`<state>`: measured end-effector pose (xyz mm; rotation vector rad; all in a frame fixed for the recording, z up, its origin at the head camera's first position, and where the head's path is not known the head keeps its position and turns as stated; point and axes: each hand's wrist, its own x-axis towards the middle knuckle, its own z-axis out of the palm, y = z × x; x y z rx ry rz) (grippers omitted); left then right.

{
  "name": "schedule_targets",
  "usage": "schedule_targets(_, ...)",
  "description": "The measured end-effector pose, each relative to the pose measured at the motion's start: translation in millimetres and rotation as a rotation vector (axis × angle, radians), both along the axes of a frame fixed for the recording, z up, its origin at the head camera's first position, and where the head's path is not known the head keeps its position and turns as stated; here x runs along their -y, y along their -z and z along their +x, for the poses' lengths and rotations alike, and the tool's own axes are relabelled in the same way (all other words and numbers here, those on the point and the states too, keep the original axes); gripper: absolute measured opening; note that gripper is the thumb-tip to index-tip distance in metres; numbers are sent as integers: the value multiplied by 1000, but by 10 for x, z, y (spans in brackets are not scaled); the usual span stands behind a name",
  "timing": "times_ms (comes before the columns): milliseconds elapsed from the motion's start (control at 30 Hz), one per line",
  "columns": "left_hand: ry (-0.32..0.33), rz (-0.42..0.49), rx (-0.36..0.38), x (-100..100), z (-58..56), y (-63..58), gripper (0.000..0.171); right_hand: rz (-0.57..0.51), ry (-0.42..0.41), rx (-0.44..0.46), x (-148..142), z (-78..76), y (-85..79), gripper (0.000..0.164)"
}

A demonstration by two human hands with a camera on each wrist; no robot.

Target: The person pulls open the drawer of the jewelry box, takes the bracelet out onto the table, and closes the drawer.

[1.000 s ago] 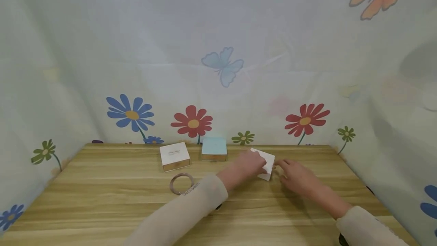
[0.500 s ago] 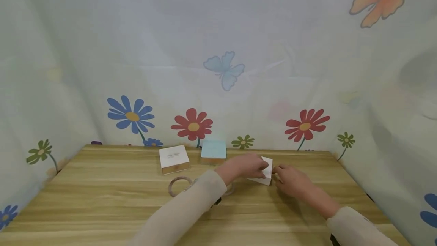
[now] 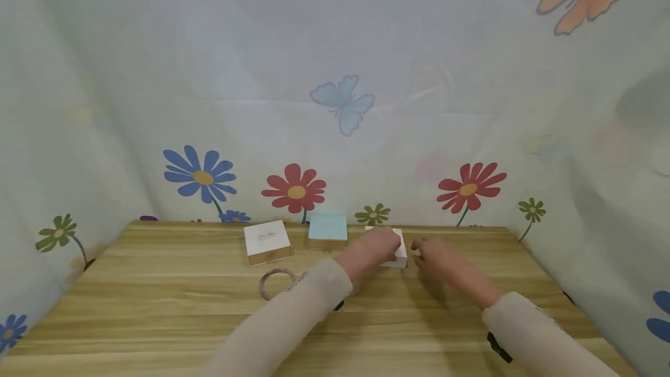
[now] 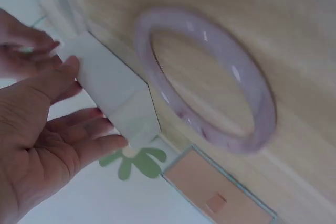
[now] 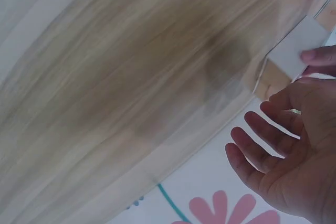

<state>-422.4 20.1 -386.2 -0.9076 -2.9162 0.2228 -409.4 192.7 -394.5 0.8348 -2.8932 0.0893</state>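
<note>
Table (image 3: 157, 307) ran bare and wide toward the near edge; curtain (image 3: 335, 74) closed off the back and both sides. Three boxes stood along the far edge: one white-lidded (image 3: 267, 241), one blue (image 3: 327, 230), one white box (image 3: 394, 253) held in the left hand's (image 3: 378, 246) fingers. Right hand (image 3: 437, 252) lay just beside it, fingers relaxed, apart. One bangle (image 3: 275, 283) lay nearer.

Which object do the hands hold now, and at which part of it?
The left hand grips the small white box at its left side, fingers over the top. The right hand is open beside the box's right side, apparently not gripping it.
</note>
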Motion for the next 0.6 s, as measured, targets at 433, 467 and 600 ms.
schedule_targets(433, -6, 82, 116, -3, -128, -90, 20, -85, 24, 109, -63, -244, -6, 29)
schedule_targets(467, -12, 79, 124, 0, -122, -95, 19, -87, 20, 117, -49, -252, 2, 30)
schedule_targets(600, -38, 67, 140, 20, -109, -117, 17, -109, 17, 130, 23, -275, 28, 28)
